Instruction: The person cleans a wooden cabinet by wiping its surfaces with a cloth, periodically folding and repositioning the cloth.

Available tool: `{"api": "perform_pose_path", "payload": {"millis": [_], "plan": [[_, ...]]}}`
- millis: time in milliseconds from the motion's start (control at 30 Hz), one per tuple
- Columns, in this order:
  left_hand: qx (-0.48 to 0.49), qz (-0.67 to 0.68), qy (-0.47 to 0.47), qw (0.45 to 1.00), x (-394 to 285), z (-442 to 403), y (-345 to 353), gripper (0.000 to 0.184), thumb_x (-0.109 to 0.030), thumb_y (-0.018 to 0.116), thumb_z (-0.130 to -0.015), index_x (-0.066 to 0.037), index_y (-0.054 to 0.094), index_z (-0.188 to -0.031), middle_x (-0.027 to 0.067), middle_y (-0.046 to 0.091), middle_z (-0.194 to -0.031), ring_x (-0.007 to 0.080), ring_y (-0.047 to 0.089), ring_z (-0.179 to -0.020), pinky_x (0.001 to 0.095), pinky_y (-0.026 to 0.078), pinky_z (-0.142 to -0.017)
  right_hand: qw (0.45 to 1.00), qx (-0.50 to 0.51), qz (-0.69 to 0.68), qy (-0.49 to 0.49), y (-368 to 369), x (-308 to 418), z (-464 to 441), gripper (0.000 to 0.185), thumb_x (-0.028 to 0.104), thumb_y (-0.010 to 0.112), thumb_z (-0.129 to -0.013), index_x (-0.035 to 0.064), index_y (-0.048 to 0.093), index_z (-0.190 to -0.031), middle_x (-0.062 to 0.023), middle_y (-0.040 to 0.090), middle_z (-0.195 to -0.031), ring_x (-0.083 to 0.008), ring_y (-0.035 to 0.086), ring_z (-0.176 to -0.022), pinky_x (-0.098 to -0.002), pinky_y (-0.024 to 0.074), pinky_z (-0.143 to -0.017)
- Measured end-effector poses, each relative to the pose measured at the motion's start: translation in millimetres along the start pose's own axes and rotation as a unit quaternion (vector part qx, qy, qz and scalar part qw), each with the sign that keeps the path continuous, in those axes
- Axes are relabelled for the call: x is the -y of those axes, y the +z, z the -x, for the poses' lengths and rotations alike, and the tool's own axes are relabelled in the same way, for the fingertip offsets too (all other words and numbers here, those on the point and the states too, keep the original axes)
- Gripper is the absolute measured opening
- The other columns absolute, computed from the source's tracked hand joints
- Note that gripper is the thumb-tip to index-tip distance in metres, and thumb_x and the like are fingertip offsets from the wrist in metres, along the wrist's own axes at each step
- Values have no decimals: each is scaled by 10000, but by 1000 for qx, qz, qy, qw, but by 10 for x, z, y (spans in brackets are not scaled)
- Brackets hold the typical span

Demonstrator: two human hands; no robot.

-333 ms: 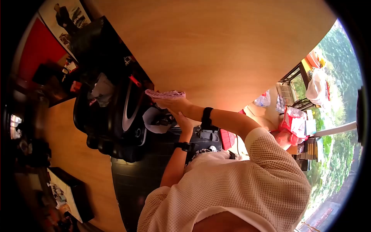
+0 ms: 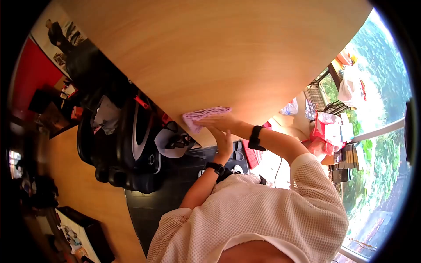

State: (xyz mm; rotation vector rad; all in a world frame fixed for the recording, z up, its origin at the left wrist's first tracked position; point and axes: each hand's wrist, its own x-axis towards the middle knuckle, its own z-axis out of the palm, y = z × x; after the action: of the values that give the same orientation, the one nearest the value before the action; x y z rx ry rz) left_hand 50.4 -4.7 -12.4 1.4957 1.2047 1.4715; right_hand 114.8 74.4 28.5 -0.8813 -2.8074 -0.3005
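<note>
A folded pink cloth point(image 2: 193, 118) lies against the large light wood panel point(image 2: 228, 57), near its lower left edge. My right hand point(image 2: 219, 122) holds the cloth against the wood with its fingers stretched along it. Just below, my left hand point(image 2: 222, 141) is open, its fingers reaching toward the cloth's lower edge and its thumb raised. The left fingertips overlap the underside of the right hand, and whether they touch the cloth cannot be made out. Black bands circle both wrists.
A black massage-type chair point(image 2: 127, 136) stands at the left, with a grey-white bag point(image 2: 169, 142) beside it. Below lies dark flooring point(image 2: 175, 173) with shoes. A red brush head point(image 2: 253, 154), red bags point(image 2: 326, 131) and a window point(image 2: 377, 153) are at the right.
The cloth and both my hands have moved to the right across the view and sit further in on the panel. The view has shifted, with the chair and the panel edge further left.
</note>
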Motion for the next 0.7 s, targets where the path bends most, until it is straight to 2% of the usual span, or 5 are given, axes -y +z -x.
{"api": "perform_pose_path", "payload": {"millis": [133,233,333,500,700], "plan": [[152,-108,81,979,-375,116,281,954,-422,536,-838,110,-68,-1349,354,-110,-1395,452,-84,-1322,458,12,-1084,996,-32,-23,83,-368,-292,838,558,203,487,-805,249,366,-1348,99,404,-1352,-50,383,-1221,-258,334,-973],[242,-99,130,956,-498,81,262,882,-328,530,-856,92,-55,-1366,296,-64,-1434,390,-53,-1348,437,11,-1087,986,-91,71,117,-578,-390,1143,470,247,510,-816,235,464,-1283,95,454,-1297,-54,455,-1130,-264,359,-906],[180,-138,181,957,-551,10,240,686,-211,518,-862,75,145,-1362,293,133,-1411,415,142,-1317,460,135,-1069,960,-166,79,212,-635,-213,1127,435,251,590,-786,234,529,-1216,59,513,-1191,-108,491,-1025,-299,386,-833],[64,-187,290,936,-1170,-274,-124,483,-86,519,-848,38,361,-1286,258,333,-1320,393,356,-1210,458,291,-1007,931,-242,-55,267,-1046,-13,633,504,206,567,-806,101,430,-1280,-129,398,-1314,-330,376,-1187,-486,277,-944],[-26,-214,476,853,-1694,-981,-494,545,-263,437,-894,55,295,-1313,305,207,-1387,437,233,-1281,487,190,-1053,820,-512,-124,226,-1993,37,-275,549,131,555,-774,54,414,-1299,-140,373,-1368,-320,371,-1227,-457,198,-1020]]}}
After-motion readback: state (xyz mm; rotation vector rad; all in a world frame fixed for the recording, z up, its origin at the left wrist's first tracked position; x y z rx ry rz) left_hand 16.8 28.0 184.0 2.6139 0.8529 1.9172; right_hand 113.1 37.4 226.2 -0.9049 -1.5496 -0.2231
